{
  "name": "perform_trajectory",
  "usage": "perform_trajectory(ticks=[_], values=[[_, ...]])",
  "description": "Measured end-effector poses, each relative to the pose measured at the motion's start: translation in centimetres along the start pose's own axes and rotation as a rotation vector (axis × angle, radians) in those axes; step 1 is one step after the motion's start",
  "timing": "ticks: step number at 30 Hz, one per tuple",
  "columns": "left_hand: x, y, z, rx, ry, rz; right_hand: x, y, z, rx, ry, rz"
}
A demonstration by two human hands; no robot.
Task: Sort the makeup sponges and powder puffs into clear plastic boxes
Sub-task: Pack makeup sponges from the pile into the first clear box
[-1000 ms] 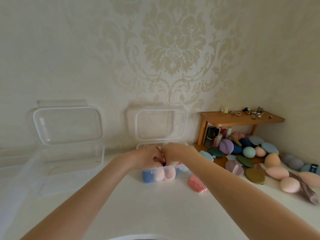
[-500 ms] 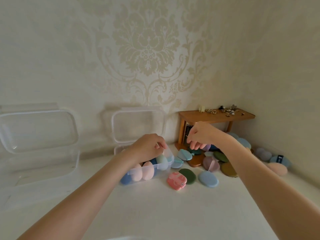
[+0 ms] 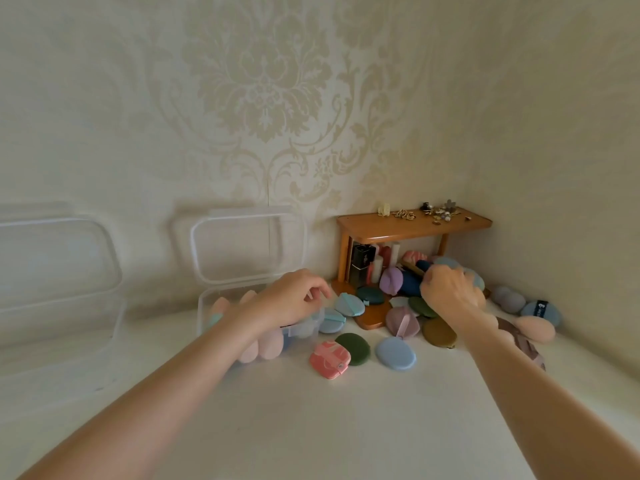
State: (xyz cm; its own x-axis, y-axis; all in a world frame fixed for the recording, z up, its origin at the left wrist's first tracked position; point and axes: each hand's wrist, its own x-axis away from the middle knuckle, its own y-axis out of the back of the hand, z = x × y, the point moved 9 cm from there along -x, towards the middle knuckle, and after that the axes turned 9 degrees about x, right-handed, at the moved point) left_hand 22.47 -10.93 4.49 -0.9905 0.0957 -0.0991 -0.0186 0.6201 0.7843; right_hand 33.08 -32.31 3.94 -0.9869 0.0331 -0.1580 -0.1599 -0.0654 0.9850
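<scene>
A small clear box stands with its lid tipped up against the wall; several pink and blue sponges lie in it. My left hand hovers over its right end, fingers loosely curled and holding nothing. My right hand reaches down into the pile of puffs and sponges by the wooden shelf, its fingers curled downward and hidden, so what they touch is unclear. Loose puffs lie in front: pink patterned, dark green, light blue, olive. A peach sponge lies at the right.
A larger clear box with its lid up stands at the far left. A low wooden shelf in the corner carries small jewellery, with bottles beneath it. Walls close in behind and on the right. White tabletop spreads in front.
My right hand left the small box and moved right and down into the pile by the shelf. My left hand stayed over the box. The view has swung right.
</scene>
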Motion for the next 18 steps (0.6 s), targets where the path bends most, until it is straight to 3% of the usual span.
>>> perform_trajectory(ticks=[4,6,8,12,14,18], values=[[0.2,1.5,1.2,0.130,0.032,-0.107,1.7,5.0,2.5,-0.196,0.064,-0.177],[0.6,2.8,2.3,0.174,0.055,-0.185,3.1,5.8,5.1,-0.455,0.161,-0.052],[1.2,3.9,3.3,0.196,0.073,-0.216,5.1,5.0,9.0,-0.650,0.319,0.225],[2.8,3.1,4.5,0.168,0.125,-0.072,9.4,2.9,14.8,-0.577,0.607,0.559],[3.4,2.4,5.0,0.061,0.135,-0.003,9.8,2.1,16.3,-0.540,0.645,0.583],[3.9,1.8,5.5,-0.083,0.114,0.053,9.5,1.4,18.0,-0.325,0.715,0.480]])
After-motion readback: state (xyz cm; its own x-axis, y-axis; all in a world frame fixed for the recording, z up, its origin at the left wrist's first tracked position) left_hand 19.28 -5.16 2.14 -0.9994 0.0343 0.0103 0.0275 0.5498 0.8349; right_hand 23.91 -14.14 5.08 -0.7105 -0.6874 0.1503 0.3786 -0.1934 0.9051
